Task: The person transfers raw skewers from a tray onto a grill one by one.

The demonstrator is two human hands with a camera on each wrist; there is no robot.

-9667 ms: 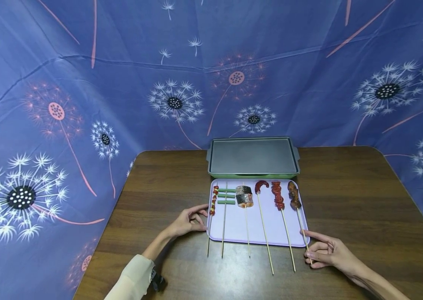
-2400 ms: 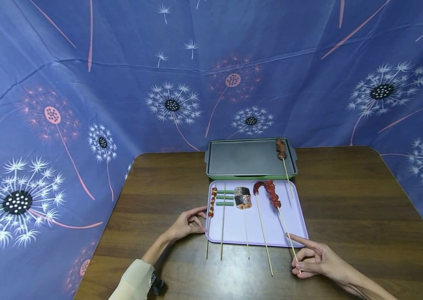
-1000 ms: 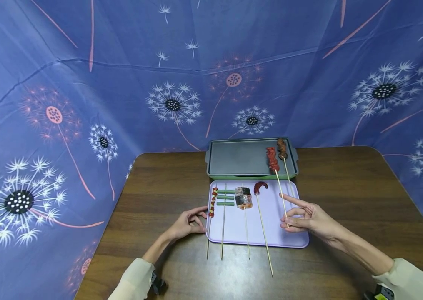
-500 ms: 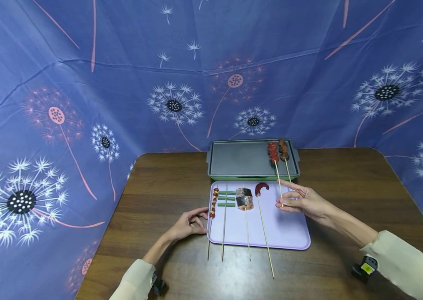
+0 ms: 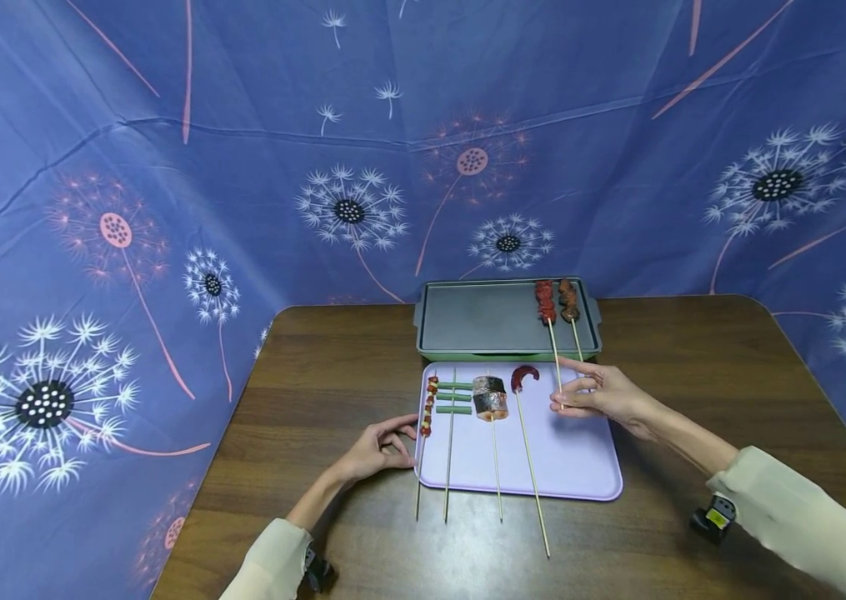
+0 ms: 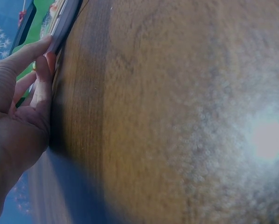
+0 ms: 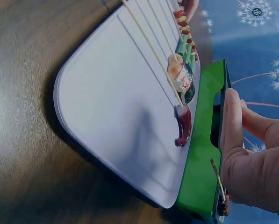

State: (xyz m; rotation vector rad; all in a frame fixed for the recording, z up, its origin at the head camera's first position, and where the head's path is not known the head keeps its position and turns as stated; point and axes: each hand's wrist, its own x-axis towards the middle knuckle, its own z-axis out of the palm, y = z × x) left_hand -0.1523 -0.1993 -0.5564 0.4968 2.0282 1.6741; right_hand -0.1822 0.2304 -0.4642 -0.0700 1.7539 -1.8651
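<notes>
With its fingers at the stick's lower end, my right hand (image 5: 603, 396) pinches a red meat skewer (image 5: 546, 302), whose meat lies on the grey griddle (image 5: 475, 317). Close to its right, a brown meat skewer (image 5: 569, 300) lies on the griddle too. My left hand (image 5: 373, 450) holds the left rim of the lilac tray (image 5: 573, 467), thumb and fingertips at the edge. Across that tray lie a red-and-yellow skewer (image 5: 429, 404), a green bean skewer (image 5: 454, 397), a fish skewer (image 5: 489, 398) and a curved dark-red skewer (image 5: 523, 377). The held stick is hidden in the right wrist view.
The griddle's green side (image 7: 202, 163) stands right behind the tray on the wooden table (image 5: 325, 358). Several sticks overhang the tray's front edge. A blue dandelion-print cloth (image 5: 257, 167) hangs behind and beside the table.
The brown skewer has gone from the tray to the griddle. My right hand has then carried the red meat skewer from the tray onto the griddle; the left hand has stayed.
</notes>
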